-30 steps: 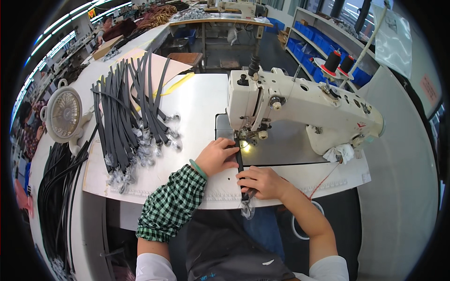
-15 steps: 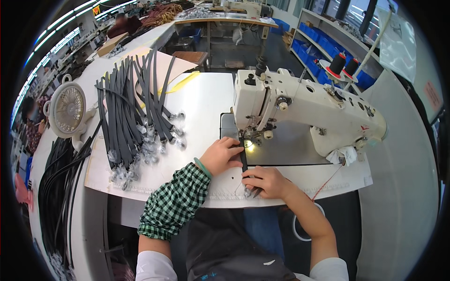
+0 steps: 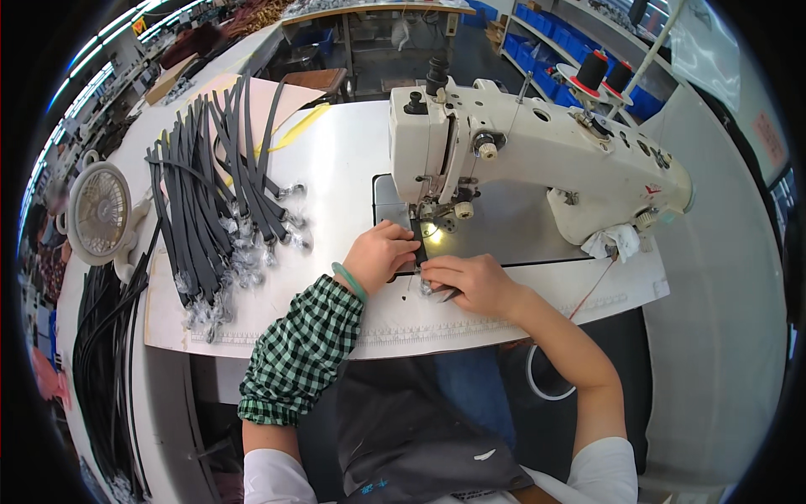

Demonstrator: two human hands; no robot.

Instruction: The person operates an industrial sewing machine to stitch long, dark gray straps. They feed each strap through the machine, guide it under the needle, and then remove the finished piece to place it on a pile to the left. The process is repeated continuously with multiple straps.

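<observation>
A short black strap point(image 3: 419, 245) runs under the presser foot of a white sewing machine point(image 3: 512, 143), beside its small lit lamp. My left hand point(image 3: 379, 257), below a green-checked sleeve cover, has its fingers closed against the strap's left side close to the needle area. At the near end my right hand point(image 3: 472, 284) pinches the strap. Clear plastic wrap point(image 3: 426, 286) covers something shiny on that end. A dark pointed blade point(image 3: 452, 295) sticks out beneath my right fingers; the rest of that tool is hidden.
Left of the machine lies a pile of black straps point(image 3: 197, 218) with plastic-wrapped ends. A small white fan point(image 3: 99, 210) stands beyond it, and more long black straps point(image 3: 105, 336) hang over the table's left edge. Thread cones point(image 3: 593, 70) stand behind the machine; blue bins point(image 3: 537, 50) fill shelves.
The strap has moved farther in under the presser foot, and my right hand has come forward with it, closer to the needle and my left hand. The whole view has shifted slightly.
</observation>
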